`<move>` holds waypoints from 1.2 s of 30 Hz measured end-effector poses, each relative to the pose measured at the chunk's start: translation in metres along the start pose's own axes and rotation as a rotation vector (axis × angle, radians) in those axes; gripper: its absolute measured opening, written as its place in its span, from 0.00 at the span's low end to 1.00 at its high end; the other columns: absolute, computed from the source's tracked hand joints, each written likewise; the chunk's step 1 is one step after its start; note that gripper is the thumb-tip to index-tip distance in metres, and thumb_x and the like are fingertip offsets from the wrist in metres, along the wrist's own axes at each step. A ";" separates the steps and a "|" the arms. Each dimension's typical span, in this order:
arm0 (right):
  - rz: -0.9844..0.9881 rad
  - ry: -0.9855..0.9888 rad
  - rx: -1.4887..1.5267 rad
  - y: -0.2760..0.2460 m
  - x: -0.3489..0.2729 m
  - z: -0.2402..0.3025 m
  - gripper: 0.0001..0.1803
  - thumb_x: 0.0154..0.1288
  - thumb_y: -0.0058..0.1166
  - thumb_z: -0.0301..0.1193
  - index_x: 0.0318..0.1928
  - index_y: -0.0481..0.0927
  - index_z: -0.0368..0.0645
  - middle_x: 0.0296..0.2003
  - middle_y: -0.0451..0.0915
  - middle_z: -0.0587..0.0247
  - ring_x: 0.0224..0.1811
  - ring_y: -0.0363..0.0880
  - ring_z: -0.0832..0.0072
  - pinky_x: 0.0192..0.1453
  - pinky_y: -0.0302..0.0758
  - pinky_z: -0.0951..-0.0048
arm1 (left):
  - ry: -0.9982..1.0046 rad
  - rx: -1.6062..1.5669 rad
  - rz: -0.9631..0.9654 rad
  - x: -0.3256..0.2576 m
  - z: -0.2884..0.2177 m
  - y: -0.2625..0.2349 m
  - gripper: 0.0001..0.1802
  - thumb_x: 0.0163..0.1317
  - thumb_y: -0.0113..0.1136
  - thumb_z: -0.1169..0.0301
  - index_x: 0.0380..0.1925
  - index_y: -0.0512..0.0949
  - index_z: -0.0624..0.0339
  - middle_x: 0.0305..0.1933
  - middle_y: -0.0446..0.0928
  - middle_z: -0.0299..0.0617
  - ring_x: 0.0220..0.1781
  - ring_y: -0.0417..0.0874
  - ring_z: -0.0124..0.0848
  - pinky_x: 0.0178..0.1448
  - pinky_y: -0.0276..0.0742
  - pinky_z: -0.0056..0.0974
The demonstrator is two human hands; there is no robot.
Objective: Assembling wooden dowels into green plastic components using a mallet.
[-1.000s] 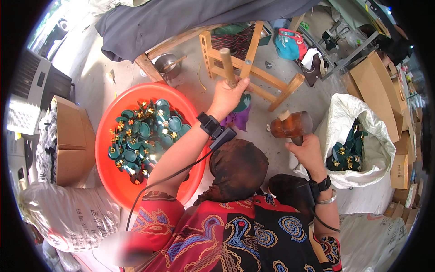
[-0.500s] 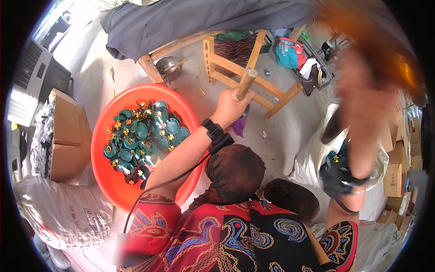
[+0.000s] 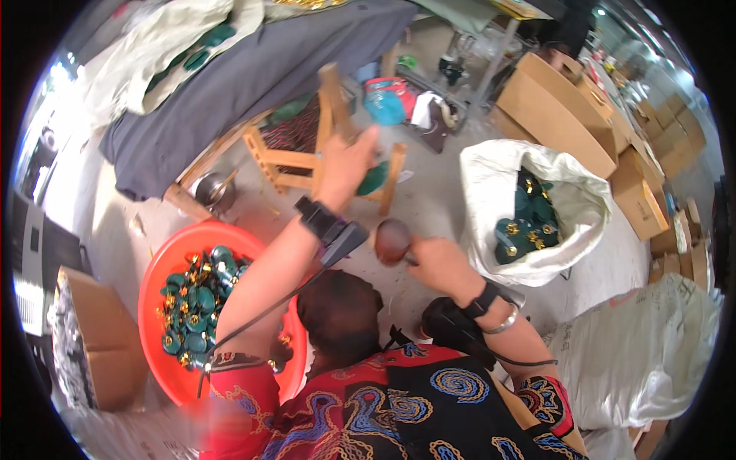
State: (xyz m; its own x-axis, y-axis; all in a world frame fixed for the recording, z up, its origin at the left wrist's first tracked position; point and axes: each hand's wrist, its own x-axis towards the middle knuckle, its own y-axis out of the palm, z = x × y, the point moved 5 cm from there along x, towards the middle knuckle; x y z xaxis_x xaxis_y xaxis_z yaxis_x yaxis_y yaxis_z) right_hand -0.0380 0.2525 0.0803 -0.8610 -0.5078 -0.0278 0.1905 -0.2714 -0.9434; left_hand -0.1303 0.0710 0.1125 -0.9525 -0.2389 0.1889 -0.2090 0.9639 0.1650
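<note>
Two hands were busy, both mine, and both were closed on something. My left hand (image 3: 346, 165) was stretched out ahead of me, its fingers wrapped shut around an upright post of a small wooden stool (image 3: 326, 146) that stood on the concrete floor. My right hand (image 3: 435, 262) was drawn in closer to my body, clenched into a fist around the handle of a brown wooden mallet (image 3: 393, 241), whose rounded head stuck out to the left of my knuckles, near my left forearm. Each wrist wore a dark strap with a cable trailing back toward me.

I judged the chief risk to be in the mallet: its head hung just beside my left arm, and a careless swing toward the stool could have struck my own wrist or the fingers gripping the post. The stool also looked tilted under my grip, so a blow might have made it skid or tip on the smooth floor.

Further out, to my left, a round orange basin (image 3: 157, 264) sat on the floor, filled with small green and gold pieces (image 3: 192, 299). To my right, an open white sack (image 3: 491, 176) held more of the same green pieces. Beyond the stool a grey cloth (image 3: 253, 84) draped over a table, and cardboard boxes (image 3: 552, 107) were stacked at the far right.
</note>
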 end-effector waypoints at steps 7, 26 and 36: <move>-0.021 -0.264 0.057 0.035 0.005 0.007 0.08 0.46 0.49 0.25 0.30 0.78 0.37 0.27 0.78 0.47 0.34 0.78 0.53 0.38 0.74 0.57 | 0.125 -0.165 0.445 0.004 -0.064 0.205 0.20 0.59 0.58 0.55 0.38 0.78 0.63 0.30 0.74 0.32 0.31 0.70 0.21 0.35 0.68 0.29; 0.239 0.058 0.280 0.029 0.024 -0.008 0.16 0.41 0.60 0.30 0.32 0.77 0.33 0.22 0.74 0.43 0.25 0.75 0.53 0.32 0.71 0.64 | -0.676 0.633 -0.486 -0.286 0.208 -0.323 0.16 0.53 0.62 0.62 0.38 0.79 0.58 0.21 0.75 0.40 0.21 0.76 0.27 0.27 0.73 0.37; 0.092 0.124 0.532 0.032 0.035 0.018 0.12 0.45 0.58 0.26 0.30 0.77 0.28 0.20 0.78 0.60 0.24 0.72 0.78 0.33 0.71 0.71 | -0.845 0.779 -0.398 -0.273 0.261 -0.307 0.14 0.55 0.60 0.66 0.30 0.79 0.70 0.21 0.78 0.43 0.17 0.81 0.30 0.15 0.71 0.30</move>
State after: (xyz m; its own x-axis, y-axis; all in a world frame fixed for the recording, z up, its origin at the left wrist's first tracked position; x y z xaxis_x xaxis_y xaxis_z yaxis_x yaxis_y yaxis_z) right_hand -0.0534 0.2113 0.0550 -0.8724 -0.4578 -0.1715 0.4522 -0.6225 -0.6388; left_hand 0.1357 -0.1286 -0.2419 -0.5749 -0.6621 -0.4808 -0.3201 0.7227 -0.6126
